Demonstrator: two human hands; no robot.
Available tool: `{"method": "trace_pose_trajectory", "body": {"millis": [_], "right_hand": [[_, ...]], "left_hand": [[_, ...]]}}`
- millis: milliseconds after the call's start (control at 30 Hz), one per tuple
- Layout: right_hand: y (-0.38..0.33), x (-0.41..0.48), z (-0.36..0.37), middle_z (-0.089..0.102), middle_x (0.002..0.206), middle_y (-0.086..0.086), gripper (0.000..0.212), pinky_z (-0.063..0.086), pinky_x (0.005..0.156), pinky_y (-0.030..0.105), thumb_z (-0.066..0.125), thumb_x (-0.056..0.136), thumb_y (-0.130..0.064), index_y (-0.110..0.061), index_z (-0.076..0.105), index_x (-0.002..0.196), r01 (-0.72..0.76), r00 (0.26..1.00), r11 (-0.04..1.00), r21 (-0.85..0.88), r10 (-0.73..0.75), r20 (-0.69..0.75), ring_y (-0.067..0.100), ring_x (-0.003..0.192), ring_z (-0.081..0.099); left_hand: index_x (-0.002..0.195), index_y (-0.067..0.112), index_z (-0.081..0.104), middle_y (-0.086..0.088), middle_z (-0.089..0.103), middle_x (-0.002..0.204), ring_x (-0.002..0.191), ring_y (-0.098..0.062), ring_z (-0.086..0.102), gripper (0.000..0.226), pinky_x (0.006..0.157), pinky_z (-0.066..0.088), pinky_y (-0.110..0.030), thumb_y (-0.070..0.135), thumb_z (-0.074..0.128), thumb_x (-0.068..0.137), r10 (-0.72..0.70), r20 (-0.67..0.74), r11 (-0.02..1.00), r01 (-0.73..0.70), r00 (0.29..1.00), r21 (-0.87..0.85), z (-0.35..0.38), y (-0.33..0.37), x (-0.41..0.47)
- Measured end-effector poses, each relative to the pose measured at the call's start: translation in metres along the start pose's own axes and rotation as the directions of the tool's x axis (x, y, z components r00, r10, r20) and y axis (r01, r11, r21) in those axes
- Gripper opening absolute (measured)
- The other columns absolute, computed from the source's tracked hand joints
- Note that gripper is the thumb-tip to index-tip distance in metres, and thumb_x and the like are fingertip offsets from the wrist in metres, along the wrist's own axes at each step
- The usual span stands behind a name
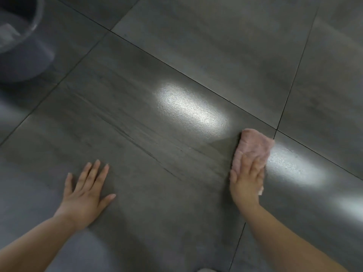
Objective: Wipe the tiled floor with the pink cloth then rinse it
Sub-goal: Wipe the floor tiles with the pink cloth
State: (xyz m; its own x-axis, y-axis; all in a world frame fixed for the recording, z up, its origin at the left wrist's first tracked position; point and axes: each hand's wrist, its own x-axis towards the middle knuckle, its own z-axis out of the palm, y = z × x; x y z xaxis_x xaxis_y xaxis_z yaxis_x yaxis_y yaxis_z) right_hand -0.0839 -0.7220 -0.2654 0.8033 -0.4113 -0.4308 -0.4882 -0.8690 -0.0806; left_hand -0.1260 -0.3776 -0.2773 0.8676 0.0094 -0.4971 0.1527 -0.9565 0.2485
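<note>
The pink cloth (253, 145) lies flat on the dark grey tiled floor (157, 55), right of centre near a tile joint. My right hand (246, 179) presses on its near end with straight fingers; the cloth's far half sticks out beyond the fingertips. My left hand (88, 191) rests flat on the floor at the lower left, fingers spread, holding nothing. Damp streaks run across the tile between the two hands.
A grey bucket (21, 54) stands at the top left corner, partly cut off by the frame. Bright light reflections shine on the wet tile beside the cloth. Dark grout lines cross the floor.
</note>
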Motion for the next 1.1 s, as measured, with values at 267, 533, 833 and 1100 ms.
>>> {"method": "trace_pose_trajectory", "body": {"millis": [267, 533, 833, 1100], "right_hand": [[-0.079, -0.080, 0.056, 0.035, 0.133, 0.004, 0.050, 0.022, 0.106, 0.046, 0.037, 0.072, -0.041, -0.032, 0.039, 0.122, 0.820, 0.563, 0.543, -0.182, -0.822, 0.082, 0.034, 0.117, 0.037], [-0.003, 0.059, -0.029, 0.016, 0.155, 0.015, 0.059, 0.027, 0.111, 0.047, 0.034, 0.088, -0.034, -0.020, 0.026, 0.144, 0.338, 0.932, 0.938, -0.080, -0.345, -0.109, 0.043, 0.135, 0.029], [-0.114, 0.013, 0.006, 0.002, 0.156, 0.018, 0.062, 0.017, 0.111, 0.055, 0.040, 0.095, -0.021, -0.020, 0.009, 0.148, 0.268, 0.963, 0.962, -0.042, -0.269, -0.005, 0.046, 0.138, 0.013], [-0.116, 0.007, 0.016, 0.070, 0.113, 0.008, 0.048, 0.054, 0.070, 0.050, 0.044, 0.063, -0.022, -0.026, 0.051, 0.110, 0.814, 0.560, 0.528, -0.243, -0.824, 0.085, 0.038, 0.091, 0.069]], "left_hand": [[0.130, 0.002, 0.041, -0.019, 0.049, 0.135, 0.131, -0.021, 0.028, 0.073, 0.109, 0.003, -0.020, 0.046, 0.026, 0.075, 0.026, 0.069, 0.998, -0.029, 0.997, 0.049, -0.019, -0.021, -0.012], [0.142, 0.025, -0.007, 0.003, -0.009, 0.156, 0.144, -0.013, -0.009, 0.069, 0.117, 0.010, -0.041, 0.045, 0.034, 0.090, -0.165, 0.105, 0.985, 0.159, 0.981, 0.063, -0.028, -0.019, -0.020], [0.141, 0.024, -0.014, -0.001, -0.018, 0.154, 0.143, -0.016, -0.014, 0.064, 0.116, 0.010, -0.045, 0.039, 0.026, 0.094, -0.229, 0.194, 0.968, 0.203, 0.954, 0.147, -0.029, -0.010, -0.021], [0.141, 0.024, -0.015, 0.000, -0.019, 0.154, 0.143, -0.015, -0.014, 0.067, 0.116, 0.009, -0.044, 0.043, 0.028, 0.093, -0.249, 0.196, 0.964, 0.224, 0.948, 0.143, -0.031, -0.009, -0.021]]}}
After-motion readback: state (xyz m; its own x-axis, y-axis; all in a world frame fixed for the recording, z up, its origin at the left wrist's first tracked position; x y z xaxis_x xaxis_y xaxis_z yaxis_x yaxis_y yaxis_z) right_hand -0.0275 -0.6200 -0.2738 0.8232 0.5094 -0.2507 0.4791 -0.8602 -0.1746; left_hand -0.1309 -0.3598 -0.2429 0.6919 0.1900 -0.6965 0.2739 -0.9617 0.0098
